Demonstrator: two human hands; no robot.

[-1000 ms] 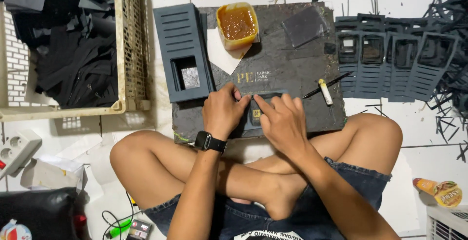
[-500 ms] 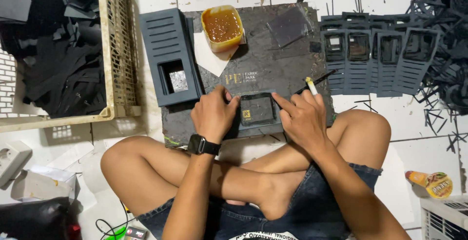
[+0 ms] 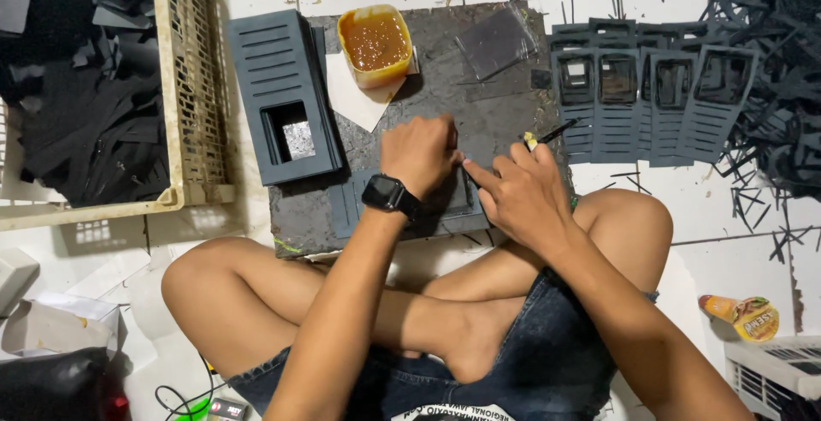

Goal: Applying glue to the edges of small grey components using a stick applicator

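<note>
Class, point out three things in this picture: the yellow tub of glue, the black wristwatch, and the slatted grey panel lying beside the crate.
Yellow tub of glue (image 3: 375, 43), head view, on the amber glue surface.
Black wristwatch (image 3: 389, 193), head view, on its face.
Slatted grey panel (image 3: 275, 70), head view, on its slats.

Slate-blue slatted panel (image 3: 282, 96), orange tub (image 3: 374, 45) of amber glue, dark grey speckled board (image 3: 479, 105), cream lattice crate (image 3: 192, 88), black watch (image 3: 391, 194).

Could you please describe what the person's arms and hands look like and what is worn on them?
Both arms are bare, with no sleeves or gloves. The left hand has a black square-faced watch with a black strap at its wrist. The right hand and its wrist wear nothing.
</note>
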